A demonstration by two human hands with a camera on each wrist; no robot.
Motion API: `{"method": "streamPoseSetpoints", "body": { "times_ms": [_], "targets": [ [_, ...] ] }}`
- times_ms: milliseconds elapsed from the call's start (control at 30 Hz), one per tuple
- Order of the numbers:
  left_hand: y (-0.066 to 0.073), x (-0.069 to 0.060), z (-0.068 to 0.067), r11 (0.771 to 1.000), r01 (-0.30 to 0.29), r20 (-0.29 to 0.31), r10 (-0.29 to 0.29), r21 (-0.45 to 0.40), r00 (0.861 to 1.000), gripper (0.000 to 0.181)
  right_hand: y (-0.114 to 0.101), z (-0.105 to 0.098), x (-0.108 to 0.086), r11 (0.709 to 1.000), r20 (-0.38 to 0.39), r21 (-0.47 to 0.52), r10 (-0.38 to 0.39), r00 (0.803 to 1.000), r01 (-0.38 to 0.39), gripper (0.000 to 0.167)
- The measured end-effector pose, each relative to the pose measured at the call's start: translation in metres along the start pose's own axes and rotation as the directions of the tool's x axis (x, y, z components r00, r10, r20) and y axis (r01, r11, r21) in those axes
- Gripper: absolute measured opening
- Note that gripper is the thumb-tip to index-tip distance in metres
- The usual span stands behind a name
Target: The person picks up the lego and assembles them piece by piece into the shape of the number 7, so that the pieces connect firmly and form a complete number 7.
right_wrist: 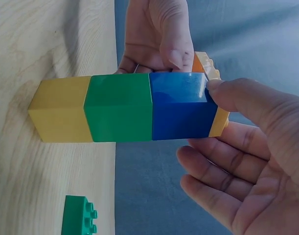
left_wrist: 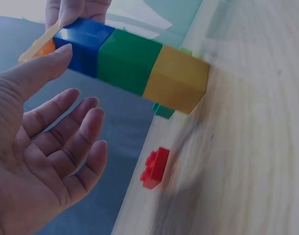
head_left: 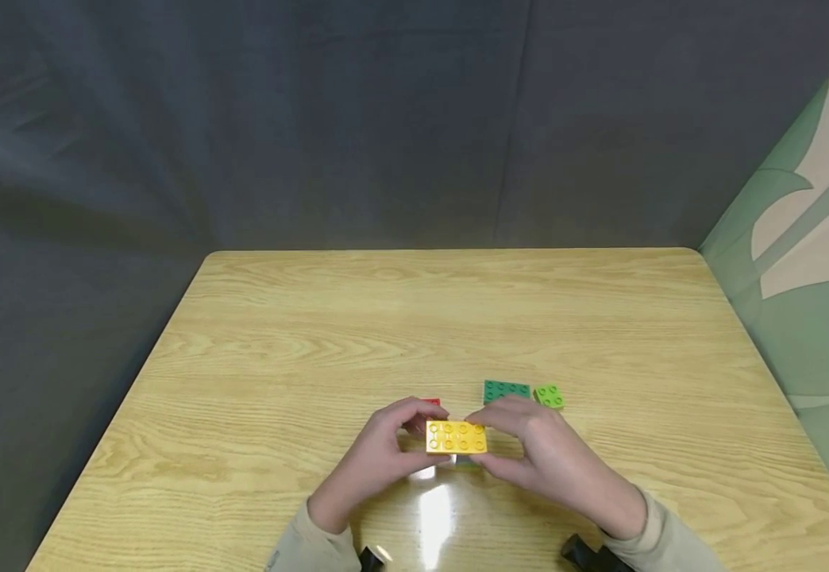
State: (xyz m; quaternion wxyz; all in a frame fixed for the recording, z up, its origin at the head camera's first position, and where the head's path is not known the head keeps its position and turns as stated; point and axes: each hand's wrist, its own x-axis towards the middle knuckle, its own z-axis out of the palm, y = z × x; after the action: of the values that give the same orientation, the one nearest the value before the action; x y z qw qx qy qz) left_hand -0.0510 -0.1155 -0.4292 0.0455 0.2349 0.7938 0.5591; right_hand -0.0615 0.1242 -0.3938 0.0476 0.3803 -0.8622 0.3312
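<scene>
at nine o'clock from the tower (left_wrist: 132, 63), the left hand (head_left: 379, 453) was loosely cupped, its thumb up by the left end of the yellow top brick (head_left: 456, 437) and its other fingers relaxed and apart from it; whether the thumb pressed could not be told. at eleven o'clock, partly hidden, a red brick (head_left: 432, 402) lay on the counter (head_left: 264, 357). in the middle the tower was upright: the top brick, a blue block (right_wrist: 181, 107), a green block (right_wrist: 120, 110), and a yellow block (right_wrist: 63, 110) lowest, though its contact with the counter was unclear. the glossy pieces looked like hard plastic, so probably light, stiff, slightly slippery and not fragile; the joints seemed the weak spots. the top brick's left end overhung the blue block, so pushing down there might have levered it loose; opposite flat sides of the blue block seemed the safer hold for steadying. between one and two o'clock sat a dark green brick (head_left: 507, 390), and at two o'clock a lime brick (head_left: 549, 396). at three o'clock the right hand (head_left: 553, 449) was partly closed, thumb and forefinger pinching the top brick's right end, the remaining fingers loose.
</scene>
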Motion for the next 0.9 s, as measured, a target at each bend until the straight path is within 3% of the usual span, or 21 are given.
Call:
{"method": "streamPoseSetpoints", "body": {
  "times_ms": [67,167,567,900],
  "targets": [
    [-0.006,0.0,-0.003,1.0,-0.009,-0.016,0.01,0.022,1.0,0.043,0.0,0.0,0.0,1.0,0.001,-0.004,0.006,1.0,-0.006,0.035],
    [-0.017,0.0,-0.005,0.999,0.024,-0.038,-0.023,0.034,0.999,0.039,0.0,0.0,0.0,1.0,0.0,-0.007,0.008,1.0,-0.008,0.035],
    [-0.025,0.002,-0.013,0.988,0.142,-0.086,-0.136,0.068,0.987,0.036,0.001,0.001,-0.001,1.0,-0.007,-0.005,0.009,1.0,-0.009,0.035],
    [-0.038,0.007,-0.01,0.965,0.184,-0.128,-0.162,0.187,0.978,0.036,0.002,0.001,-0.002,1.0,-0.006,-0.008,0.006,1.0,-0.006,0.036]
  ]
}}
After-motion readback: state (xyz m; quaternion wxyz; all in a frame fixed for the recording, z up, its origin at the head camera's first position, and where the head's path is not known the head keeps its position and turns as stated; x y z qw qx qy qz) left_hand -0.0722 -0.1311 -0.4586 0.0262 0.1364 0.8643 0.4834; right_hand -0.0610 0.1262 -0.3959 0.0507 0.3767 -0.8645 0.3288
